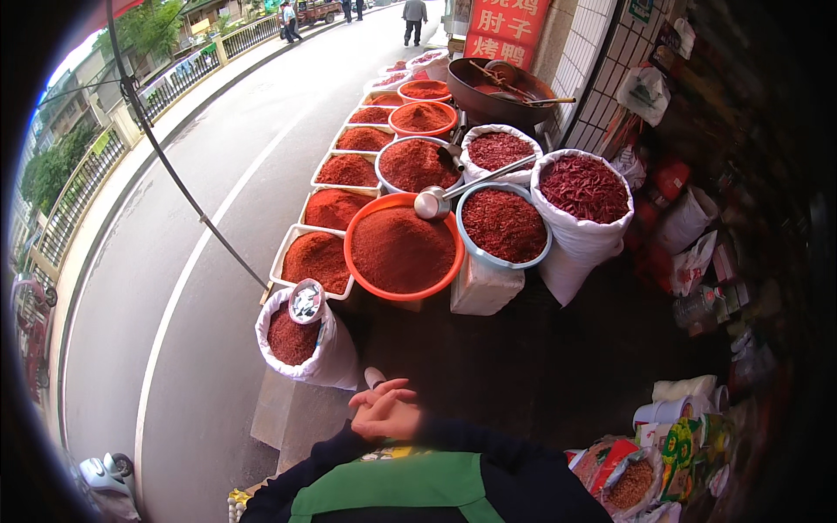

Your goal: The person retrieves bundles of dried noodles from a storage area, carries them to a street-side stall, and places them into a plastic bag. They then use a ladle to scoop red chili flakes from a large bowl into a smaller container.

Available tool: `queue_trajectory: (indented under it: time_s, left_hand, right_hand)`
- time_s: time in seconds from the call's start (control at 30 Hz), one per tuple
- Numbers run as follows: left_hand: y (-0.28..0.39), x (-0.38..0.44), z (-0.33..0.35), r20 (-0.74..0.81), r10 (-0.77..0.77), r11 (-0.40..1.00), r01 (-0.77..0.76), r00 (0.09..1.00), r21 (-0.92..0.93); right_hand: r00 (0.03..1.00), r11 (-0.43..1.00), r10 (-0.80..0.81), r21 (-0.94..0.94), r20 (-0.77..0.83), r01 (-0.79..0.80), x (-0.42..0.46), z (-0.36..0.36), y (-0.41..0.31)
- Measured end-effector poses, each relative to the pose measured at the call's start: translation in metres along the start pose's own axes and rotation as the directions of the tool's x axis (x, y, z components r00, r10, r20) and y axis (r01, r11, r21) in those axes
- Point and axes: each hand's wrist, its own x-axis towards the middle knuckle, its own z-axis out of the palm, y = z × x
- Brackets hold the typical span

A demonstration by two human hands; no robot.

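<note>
My right hand (399, 420) and my left hand (367, 396) are folded together at my waist, fingers overlapping. Between them I see no object; the palms are hidden. Just beyond the hands stands a white woven sack (335, 359) of dark red chili flakes (292, 340), a small clear tub (306, 301) of pale pieces on its rim. Farther on, an orange basin (350, 261) holds a mound of ground chili (400, 252), with a metal long-handled ladle (433, 203) resting across its edge. A light blue basin (507, 263) of chili flakes sits to its right.
White trays (278, 265) of chili powder line the road side. A sack of dried chilies (582, 252) and a large wok (484, 108) stand at right. A slanting pole (171, 167) crosses the left. Packaged goods (680, 444) crowd the lower right. Pedestrians (414, 19) are far off.
</note>
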Motion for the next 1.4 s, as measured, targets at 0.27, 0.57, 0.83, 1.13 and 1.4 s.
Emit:
queue_trajectory:
  time_s: [0.27, 0.57, 0.83, 1.13, 1.4]
  left_hand:
    - [-0.049, 0.089, -0.069, 0.145, -0.079, 0.994, 0.089, 0.986, -0.059]
    - [-0.018, 0.198, -0.149, 0.088, -0.539, 0.751, 0.525, 0.838, -0.400]
    - [-0.013, 0.227, -0.211, -0.077, -0.674, 0.726, 0.638, 0.735, -0.257]
    - [-0.025, 0.251, -0.215, -0.101, -0.611, 0.792, 0.604, 0.786, -0.086]
    - [-0.030, 0.281, -0.221, -0.310, -0.609, 0.788, 0.601, 0.730, -0.134]
  right_hand:
    - [0.992, 0.995, 0.018, -0.096, -0.126, -0.030, 0.051, -0.077, -0.001]
    - [0.869, 0.977, 0.002, -0.185, -0.496, -0.108, 0.116, -0.168, -0.022]
    - [0.697, 0.910, 0.299, -0.026, -0.652, -0.415, 0.110, -0.209, -0.002]
    - [0.794, 0.953, 0.268, 0.028, -0.546, -0.302, 0.152, -0.246, 0.004]
    - [0.889, 0.961, 0.210, -0.083, -0.407, -0.265, 0.185, -0.330, 0.011]
